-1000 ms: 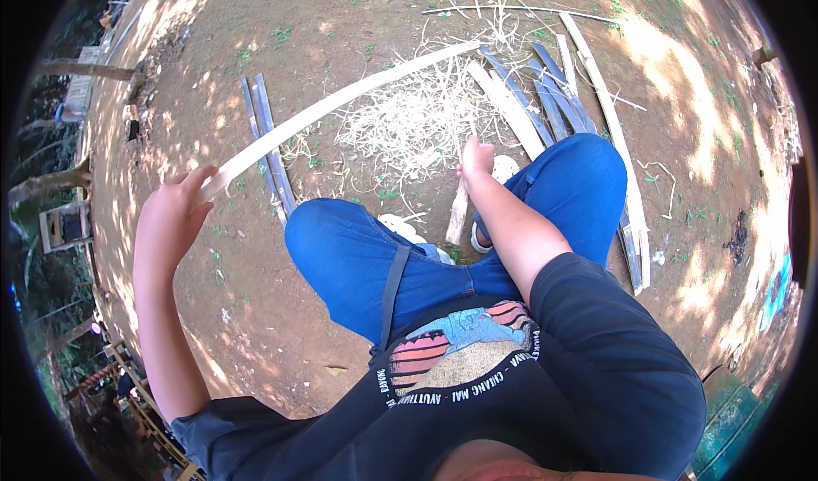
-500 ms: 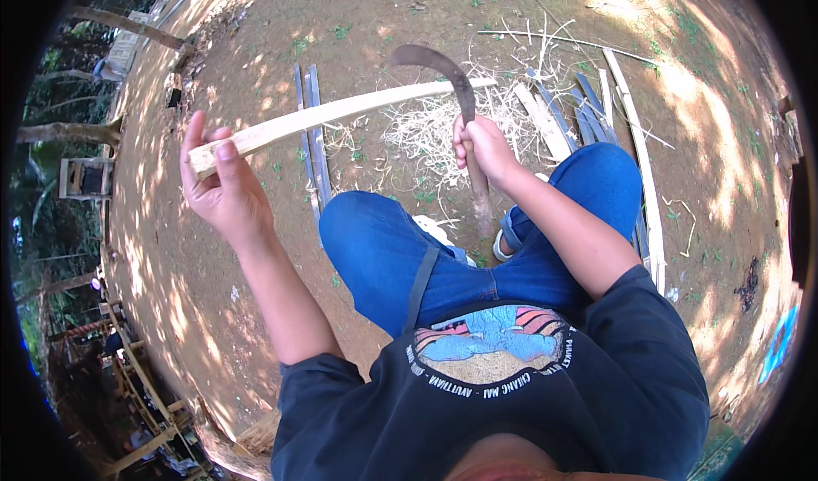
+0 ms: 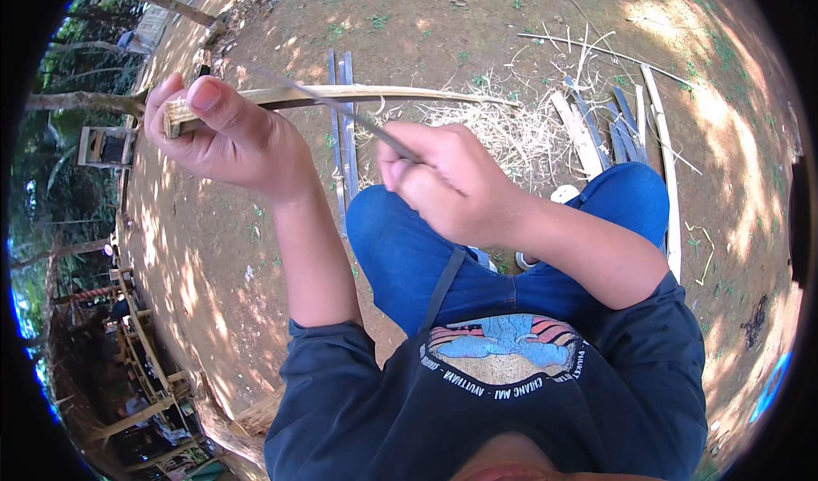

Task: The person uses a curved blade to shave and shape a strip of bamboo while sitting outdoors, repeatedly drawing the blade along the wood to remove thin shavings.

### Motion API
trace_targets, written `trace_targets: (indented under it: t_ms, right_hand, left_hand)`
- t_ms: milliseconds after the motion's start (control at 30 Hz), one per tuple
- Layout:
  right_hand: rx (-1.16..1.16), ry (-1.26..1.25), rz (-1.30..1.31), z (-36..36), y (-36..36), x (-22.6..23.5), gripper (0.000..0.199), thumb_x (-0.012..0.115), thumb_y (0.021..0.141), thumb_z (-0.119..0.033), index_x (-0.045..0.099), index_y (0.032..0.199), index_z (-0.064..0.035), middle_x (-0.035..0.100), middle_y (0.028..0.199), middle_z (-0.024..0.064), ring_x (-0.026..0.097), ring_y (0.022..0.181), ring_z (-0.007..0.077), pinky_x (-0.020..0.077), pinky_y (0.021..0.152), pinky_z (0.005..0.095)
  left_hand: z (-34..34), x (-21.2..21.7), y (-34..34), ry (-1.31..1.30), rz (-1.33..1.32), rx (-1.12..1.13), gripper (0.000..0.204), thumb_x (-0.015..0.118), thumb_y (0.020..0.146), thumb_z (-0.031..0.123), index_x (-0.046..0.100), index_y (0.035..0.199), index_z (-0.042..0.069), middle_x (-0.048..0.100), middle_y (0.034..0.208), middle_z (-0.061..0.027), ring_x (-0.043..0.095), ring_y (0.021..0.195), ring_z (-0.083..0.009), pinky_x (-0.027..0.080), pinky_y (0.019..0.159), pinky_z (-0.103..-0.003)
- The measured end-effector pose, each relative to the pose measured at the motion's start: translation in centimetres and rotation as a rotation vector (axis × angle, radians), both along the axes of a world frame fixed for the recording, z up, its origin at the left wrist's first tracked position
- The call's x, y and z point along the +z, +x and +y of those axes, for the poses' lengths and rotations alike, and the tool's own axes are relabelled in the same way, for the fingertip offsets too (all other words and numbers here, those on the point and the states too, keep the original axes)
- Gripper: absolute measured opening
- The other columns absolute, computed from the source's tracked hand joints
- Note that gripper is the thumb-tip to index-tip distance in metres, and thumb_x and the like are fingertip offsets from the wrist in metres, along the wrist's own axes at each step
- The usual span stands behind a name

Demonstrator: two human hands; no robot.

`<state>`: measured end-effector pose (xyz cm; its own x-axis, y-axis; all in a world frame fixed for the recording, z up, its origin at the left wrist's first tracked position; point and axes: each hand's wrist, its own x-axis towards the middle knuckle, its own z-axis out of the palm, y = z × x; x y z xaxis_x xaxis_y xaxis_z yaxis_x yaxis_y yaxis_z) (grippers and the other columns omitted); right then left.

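Observation:
My left hand grips one end of a long bamboo strip, thumb on top and fingers curled beneath. The strip points away to the right, its far tip over the shavings. In my right hand a sickle is held, fingers wrapped round its handle, which is mostly hidden. The sickle's blade shows nearly edge-on and slightly blurred, crossing the strip close to my left hand. Whether it touches the strip, I cannot tell. A thin curl of shaving hangs by the strip's lower edge.
Pale shavings lie heaped on the ground beyond my knees. Dark strips lie left of the heap. More pale and dark strips lie to its right, beside a long pale slat. Poles and a wooden structure stand at far left.
My right hand has come left and nearer, bringing the sickle blade across the strip. My left hand has turned, and the strip now shows its darker side along the lower edge.

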<state>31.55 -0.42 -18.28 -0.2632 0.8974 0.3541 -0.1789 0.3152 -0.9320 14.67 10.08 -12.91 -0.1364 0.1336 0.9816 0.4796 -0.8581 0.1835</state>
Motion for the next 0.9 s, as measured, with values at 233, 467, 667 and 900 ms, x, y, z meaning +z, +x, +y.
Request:
trace_targets:
  t_ms: [233, 467, 667, 900]
  right_hand:
    - [-0.199, -0.06, -0.11, 1.5, 0.1, -6.1, 0.013, 0.044, 0.083, -0.007, 0.048, 0.072, -0.001, 0.046, 0.057, 0.0037, 0.043, 0.055, 0.0115, 0.0354, 0.05, 0.0329]
    - [-0.242, -0.082, -0.163, 3.0, 1.9, -6.7, 0.026, 0.05, 0.085, -0.016, 0.055, 0.067, 0.0023, 0.05, 0.054, 0.0119, 0.049, 0.05, 0.0199, 0.0367, 0.049, 0.0374]
    - [-0.154, 0.091, -0.148, 2.1, 0.3, -0.8, 0.03, 0.05, 0.09, -0.015, 0.054, 0.064, 0.0, 0.048, 0.052, 0.0036, 0.043, 0.05, 0.0115, 0.0342, 0.048, 0.0344]
    - [-0.525, -0.672, -0.453, 7.1, 8.5, -26.1, 0.038, 0.043, 0.094, -0.026, 0.056, 0.067, -0.0027, 0.054, 0.059, 0.0043, 0.049, 0.051, 0.0192, 0.0396, 0.05, 0.0411]
  left_hand:
    - [2.2, 0.0, 1.8, 0.121, -0.046, 0.135, 0.05, 0.047, 0.101, 0.054, 0.045, 0.091, 0.005, 0.044, 0.087, -0.0011, 0.04, 0.074, -0.0103, 0.033, 0.07, -0.025]
    - [2.5, -0.1, 1.3, -0.061, -0.12, 0.067, 0.049, 0.057, 0.098, 0.05, 0.046, 0.103, 0.003, 0.049, 0.088, -0.0021, 0.048, 0.077, -0.0098, 0.039, 0.072, -0.023]
    - [2.3, -0.1, 2.3, -0.043, -0.119, -0.025, 0.05, 0.051, 0.1, 0.051, 0.046, 0.101, 0.002, 0.046, 0.084, -0.0021, 0.045, 0.077, -0.0117, 0.038, 0.076, -0.025]
    - [1.7, 1.1, 4.1, 0.03, -0.068, 0.155, 0.052, 0.044, 0.102, 0.054, 0.042, 0.081, 0.007, 0.034, 0.075, 0.0011, 0.033, 0.069, -0.0114, 0.031, 0.067, -0.026]
